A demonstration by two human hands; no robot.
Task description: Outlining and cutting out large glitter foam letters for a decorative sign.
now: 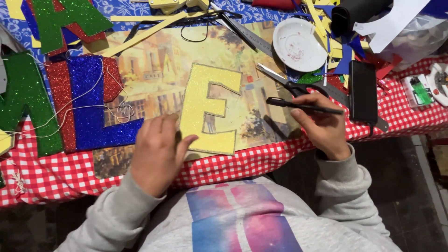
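Observation:
A yellow glitter foam letter lies flat near the table's front edge, on a picture placemat. My left hand rests beside the letter's lower left corner, fingers apart, touching its edge. My right hand is to the right of the letter and grips a thin black pen held level, its tip pointing left toward the letter. Black-handled scissors lie just beyond my right hand.
Blue, red and green glitter letters with white string lie at the left. A white plate, a metal ruler, a black phone and paper scraps crowd the back right. A red checked cloth covers the table.

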